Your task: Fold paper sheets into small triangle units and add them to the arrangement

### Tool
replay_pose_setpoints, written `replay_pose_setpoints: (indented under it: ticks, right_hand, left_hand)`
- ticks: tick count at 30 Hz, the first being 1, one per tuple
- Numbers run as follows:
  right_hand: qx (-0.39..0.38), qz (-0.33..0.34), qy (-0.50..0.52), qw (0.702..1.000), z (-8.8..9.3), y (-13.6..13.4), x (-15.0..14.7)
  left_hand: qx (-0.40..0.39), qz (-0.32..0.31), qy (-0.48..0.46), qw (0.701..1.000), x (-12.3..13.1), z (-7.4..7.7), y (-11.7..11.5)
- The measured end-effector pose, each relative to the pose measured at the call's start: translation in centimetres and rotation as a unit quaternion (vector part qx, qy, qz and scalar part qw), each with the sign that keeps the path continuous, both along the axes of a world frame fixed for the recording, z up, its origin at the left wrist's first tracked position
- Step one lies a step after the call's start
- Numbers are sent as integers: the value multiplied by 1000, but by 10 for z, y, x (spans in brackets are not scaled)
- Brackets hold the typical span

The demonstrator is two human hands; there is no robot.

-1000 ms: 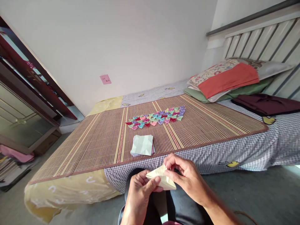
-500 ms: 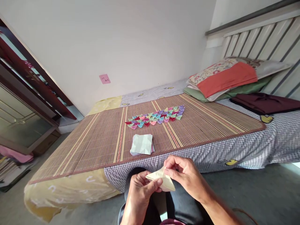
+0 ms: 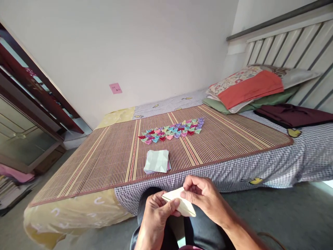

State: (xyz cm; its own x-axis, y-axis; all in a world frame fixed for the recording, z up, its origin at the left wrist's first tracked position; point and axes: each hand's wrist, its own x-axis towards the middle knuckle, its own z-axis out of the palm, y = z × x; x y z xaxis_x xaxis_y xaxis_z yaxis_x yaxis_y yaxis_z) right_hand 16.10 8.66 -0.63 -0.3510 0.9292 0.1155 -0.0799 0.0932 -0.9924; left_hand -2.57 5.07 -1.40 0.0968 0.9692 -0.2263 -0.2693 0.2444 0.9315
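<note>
1. Head view: pale-yellow folded sheet of paper (image 3: 186, 208) is up in both hands, above the person's lap, just off the near edge of the bed. Roughly four-sided outline, tilted.
2. Left hand (image 3: 159, 212): gripping the sheet's left part, thumb on top, fingers underneath.
3. Right hand (image 3: 202, 193): pinching the sheet's upper corner, thumb in front, fingers curled behind; fingertips partly hidden.
4. Stack of square, creased papers (image 3: 156, 161), pale green on top: lies on the brown-and-beige striped mat (image 3: 104, 166), near its front edge, beyond the hands.
5. Rows of small multicoloured folded paper pieces (image 3: 170, 131): also on the mat, behind the stack, packed close together. Too small to count.
6. Grey-and-white checked sheet (image 3: 262, 166): under the mat, hanging over the bed's front.
7. Orange-and-floral pillow (image 3: 249, 88): far right, on a green one; folded maroon cloth (image 3: 291, 114) just beside.
</note>
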Motion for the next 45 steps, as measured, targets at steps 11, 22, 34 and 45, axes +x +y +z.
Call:
replay_pose_setpoints:
  ticks: [11, 22, 34, 45]
  right_hand:
    - [-5, 0, -5, 1000, -6, 3, -4]
    - [95, 23, -132, 986, -4, -9, -6]
    - [17, 24, -21, 999, -16, -2, -14]
    - [45, -24, -28, 998, -17, -4, -18]
  left_hand:
    - [17, 49, 30, 998, 2, -1, -2]
    - [-63, 142, -108, 982, -4, 0, 7]
    - [-38, 121, -77, 989, -6, -3, 3]
    - [-10, 46, -40, 998, -6, -6, 0]
